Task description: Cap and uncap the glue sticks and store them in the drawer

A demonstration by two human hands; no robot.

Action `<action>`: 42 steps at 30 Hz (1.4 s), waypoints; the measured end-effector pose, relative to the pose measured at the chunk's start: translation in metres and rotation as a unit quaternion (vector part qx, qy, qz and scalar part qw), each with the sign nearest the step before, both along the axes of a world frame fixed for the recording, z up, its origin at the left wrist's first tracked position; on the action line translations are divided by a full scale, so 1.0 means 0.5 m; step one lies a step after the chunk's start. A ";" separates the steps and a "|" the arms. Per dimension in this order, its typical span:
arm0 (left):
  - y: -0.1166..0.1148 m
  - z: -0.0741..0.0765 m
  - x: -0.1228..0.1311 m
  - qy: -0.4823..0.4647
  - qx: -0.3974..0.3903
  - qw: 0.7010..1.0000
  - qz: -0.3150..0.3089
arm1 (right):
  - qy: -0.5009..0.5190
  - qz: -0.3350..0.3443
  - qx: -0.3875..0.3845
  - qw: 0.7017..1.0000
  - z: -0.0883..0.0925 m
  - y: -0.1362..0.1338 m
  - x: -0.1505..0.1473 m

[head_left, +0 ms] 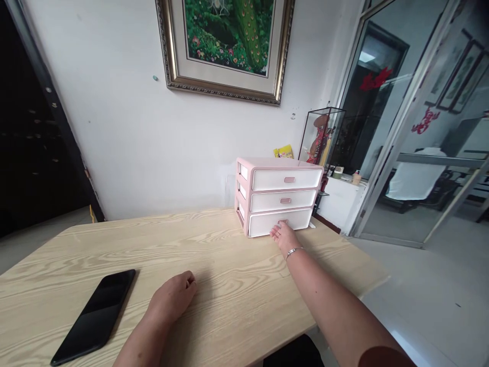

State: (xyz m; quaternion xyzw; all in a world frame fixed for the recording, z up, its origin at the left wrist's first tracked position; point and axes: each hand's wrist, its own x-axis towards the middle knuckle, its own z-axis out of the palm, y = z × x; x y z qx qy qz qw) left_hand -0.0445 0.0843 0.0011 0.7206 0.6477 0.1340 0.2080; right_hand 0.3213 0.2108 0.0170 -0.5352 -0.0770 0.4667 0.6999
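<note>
The left hand [175, 294] curls loosely; at the person's one o'clock the right hand [283, 237], grip unclear, meets a pink-and-white plastic three-drawer cabinet [269, 194].

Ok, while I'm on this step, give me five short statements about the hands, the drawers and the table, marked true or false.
1. The right hand is at the bottom drawer. True.
2. The black phone lies on the wooden table. True.
3. The left hand is gripping the phone. False: it is loosely curled, apart from the phone.
4. The top drawer is pulled wide open. False: it is shut.
5. The bracelet is on the left wrist. False: it is on the right wrist.
</note>
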 end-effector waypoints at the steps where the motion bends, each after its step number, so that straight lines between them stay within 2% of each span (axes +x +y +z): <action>1: 0.000 0.000 0.000 0.002 0.000 1.000 0.001 | -0.001 0.001 0.001 1.000 0.002 0.004 0.003; 12: 0.008 -0.002 -0.002 0.017 0.000 1.000 0.016 | 0.022 0.003 -0.001 1.000 0.005 0.021 0.031; 20: 0.013 -0.004 -0.003 0.017 -0.002 1.000 0.022 | -0.008 0.003 -0.013 1.000 -0.022 0.000 0.038; 25: 0.009 0.001 -0.001 0.019 -0.002 1.000 0.019 | -0.046 0.009 -0.033 0.998 -0.035 -0.049 0.059; 34: -0.004 0.012 0.002 0.024 -0.002 1.000 0.011 | -0.105 0.051 -0.034 0.993 -0.041 -0.193 0.097; 38: 0.001 0.004 0.001 0.026 -0.003 1.000 0.005 | -0.123 0.074 -0.042 0.989 -0.038 -0.231 0.105; 42: 0.003 -0.005 -0.002 0.022 0.003 1.000 0.005 | -0.171 0.116 -0.096 0.974 -0.026 -0.253 0.120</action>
